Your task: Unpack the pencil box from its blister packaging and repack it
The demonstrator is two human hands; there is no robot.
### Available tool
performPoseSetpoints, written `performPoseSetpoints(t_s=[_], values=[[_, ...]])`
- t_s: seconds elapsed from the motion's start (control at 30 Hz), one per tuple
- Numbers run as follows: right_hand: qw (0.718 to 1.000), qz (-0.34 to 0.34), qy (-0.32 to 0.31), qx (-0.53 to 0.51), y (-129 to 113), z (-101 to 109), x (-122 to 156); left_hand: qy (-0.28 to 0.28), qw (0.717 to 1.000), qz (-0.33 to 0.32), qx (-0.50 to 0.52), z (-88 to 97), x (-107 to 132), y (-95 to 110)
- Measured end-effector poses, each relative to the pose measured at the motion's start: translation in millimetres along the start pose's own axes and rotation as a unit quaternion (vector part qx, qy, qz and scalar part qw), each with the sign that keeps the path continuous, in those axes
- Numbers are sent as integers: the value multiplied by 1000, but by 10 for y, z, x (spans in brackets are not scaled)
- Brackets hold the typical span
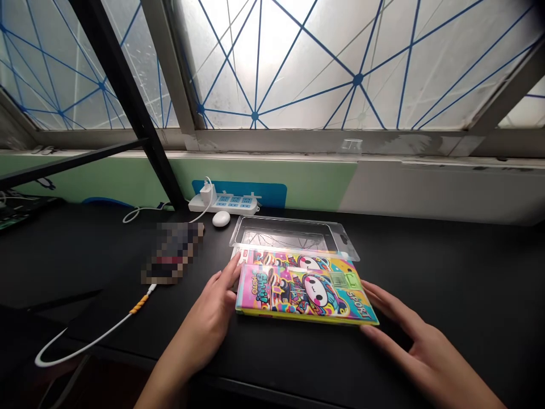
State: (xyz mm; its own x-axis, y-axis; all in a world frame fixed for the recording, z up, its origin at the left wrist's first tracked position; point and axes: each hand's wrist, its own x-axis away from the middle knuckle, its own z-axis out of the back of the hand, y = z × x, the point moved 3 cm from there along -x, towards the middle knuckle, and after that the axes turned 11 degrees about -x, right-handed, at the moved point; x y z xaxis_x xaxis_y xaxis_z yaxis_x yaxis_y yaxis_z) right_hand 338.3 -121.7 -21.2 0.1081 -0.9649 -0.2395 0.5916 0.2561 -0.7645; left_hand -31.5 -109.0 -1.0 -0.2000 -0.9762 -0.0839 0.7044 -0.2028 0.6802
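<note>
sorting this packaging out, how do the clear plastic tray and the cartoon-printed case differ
The clear plastic tray is see-through, while the cartoon-printed case is opaque, in bright pink, yellow and blue. The tray lies farther back; the case sits nearer, between the left hand and right hand. Both lie flat on the black desk and look rectangular.

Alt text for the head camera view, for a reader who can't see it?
The left hand and right hand flank a brightly printed cartoon box on a black desk. Behind it lie a clear plastic tray and a white power strip.
</note>
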Motion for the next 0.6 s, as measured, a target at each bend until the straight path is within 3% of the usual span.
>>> performPoseSetpoints(t_s=[0.13, 0.23, 0.33, 0.43, 0.5, 0.6], values=[[999, 40, 23, 9, 44, -13, 67, 12, 996, -19, -90, -54, 4, 26], [999, 33, 37, -12, 37, 18, 104, 65, 987, -79, -122, -48, -8, 97], [997, 16, 62, -35, -58, 104, -14, 113, 976, -128, -135, 74, -139, 227], [995, 22, 84, -43, -216, 187, -365, 120, 975, -142, -122, 283, -480, 408], [993, 32, 99, -50, -302, 200, -681, 124, 981, -117, -88, 406, -788, 490], [990, 56, 105, -71, -329, 115, -1108, 157, 981, -99, -57, 462, -1195, 487]])
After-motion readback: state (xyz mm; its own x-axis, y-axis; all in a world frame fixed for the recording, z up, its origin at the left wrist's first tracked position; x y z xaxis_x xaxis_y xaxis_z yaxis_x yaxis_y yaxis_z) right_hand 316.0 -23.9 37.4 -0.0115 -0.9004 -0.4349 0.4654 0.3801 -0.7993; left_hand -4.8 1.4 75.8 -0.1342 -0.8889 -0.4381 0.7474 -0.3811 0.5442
